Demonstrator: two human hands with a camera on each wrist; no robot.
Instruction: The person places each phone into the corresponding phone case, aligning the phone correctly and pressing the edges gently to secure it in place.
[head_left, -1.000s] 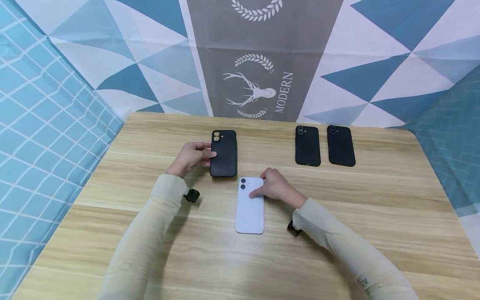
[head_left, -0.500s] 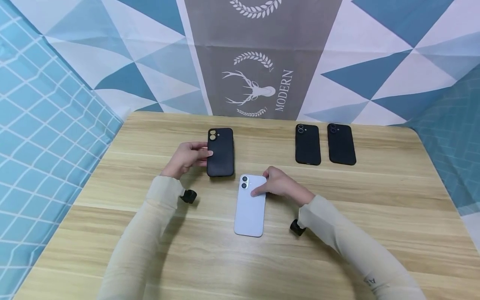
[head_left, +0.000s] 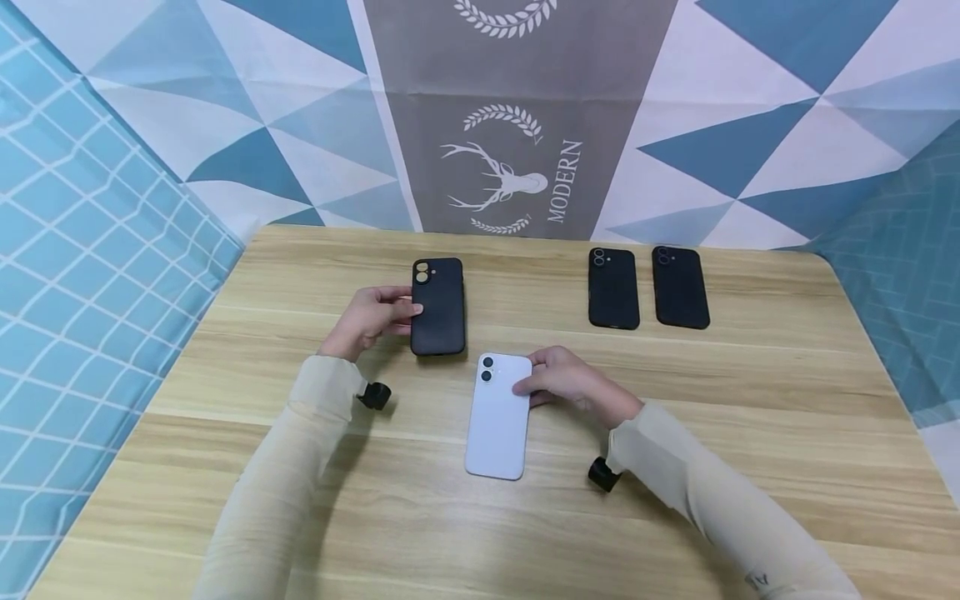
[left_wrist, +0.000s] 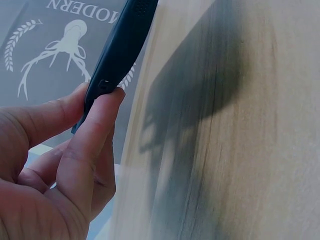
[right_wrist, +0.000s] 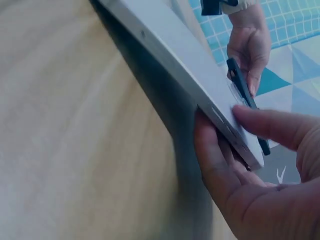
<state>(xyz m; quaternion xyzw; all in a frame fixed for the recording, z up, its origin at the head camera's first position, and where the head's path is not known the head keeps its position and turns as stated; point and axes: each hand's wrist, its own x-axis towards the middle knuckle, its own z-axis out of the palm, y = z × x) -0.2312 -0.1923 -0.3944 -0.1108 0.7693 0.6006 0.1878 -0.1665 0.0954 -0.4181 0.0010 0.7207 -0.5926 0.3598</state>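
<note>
My left hand pinches a black phone case by its left edge, thumb on the back face and fingers behind. The case has two round camera holes at its top left, and in the left wrist view the case is held above the wooden surface. At the middle of the table, my right hand holds a white smartphone by its upper right side, thumb on the back and fingers beneath. A dark shadow lies under the phone in the right wrist view, its near end raised from the table.
Two black phone-shaped pieces with camera rings, one at the left and one at the right, lie side by side at the table's back right. Behind the wooden table hangs a patterned cloth.
The white phone has come slightly nearer me and is tilted up in my right hand, whose fingers now show below its edge. My left hand with the black case has shifted slightly left.
</note>
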